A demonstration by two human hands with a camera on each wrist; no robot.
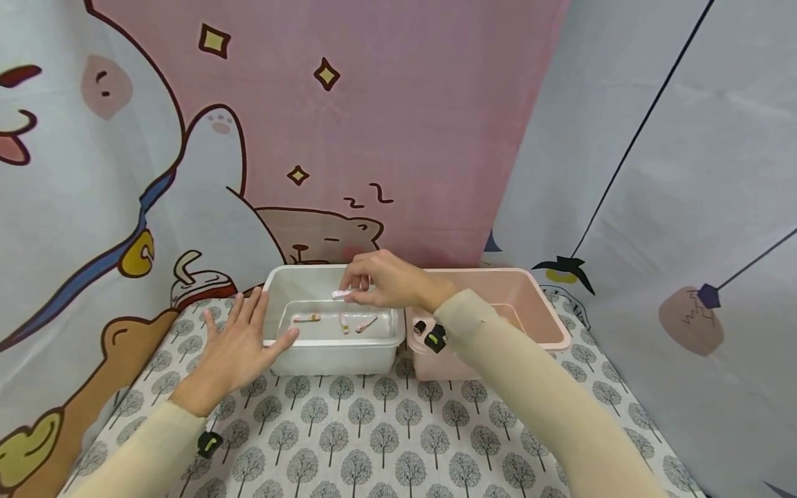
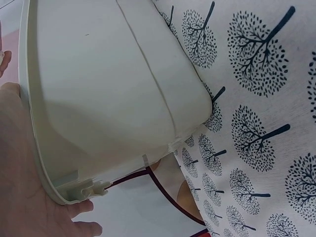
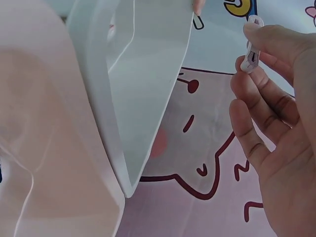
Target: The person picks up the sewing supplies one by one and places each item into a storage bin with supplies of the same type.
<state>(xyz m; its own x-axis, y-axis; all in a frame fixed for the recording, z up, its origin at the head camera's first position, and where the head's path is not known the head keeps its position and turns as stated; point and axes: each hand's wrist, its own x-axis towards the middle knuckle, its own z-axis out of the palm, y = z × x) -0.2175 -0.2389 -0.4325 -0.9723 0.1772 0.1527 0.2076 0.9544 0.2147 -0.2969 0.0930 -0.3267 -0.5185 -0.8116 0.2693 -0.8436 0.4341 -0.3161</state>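
Observation:
My right hand [image 1: 389, 279] is above the white bin [image 1: 336, 344], pinching a small white bundle that looks like a folded cord [image 3: 253, 47] between thumb and fingertips. Inside that bin lie several small slim pieces, among them a pinkish piece [image 1: 307, 319] and two others [image 1: 344, 323] to its right; their kind is too small to tell. At the bin's left end, my left hand [image 1: 239, 346] rests against the rim with fingers spread and straight. The left wrist view shows this hand [image 2: 29, 177] along the rim, holding nothing.
A pink bin [image 1: 548, 330] stands against the white bin's right side, its inside partly hidden by my right forearm. Both bins sit on a tree-patterned cloth [image 1: 373, 429]. Behind them hangs a cartoon-printed curtain [image 1: 405, 138].

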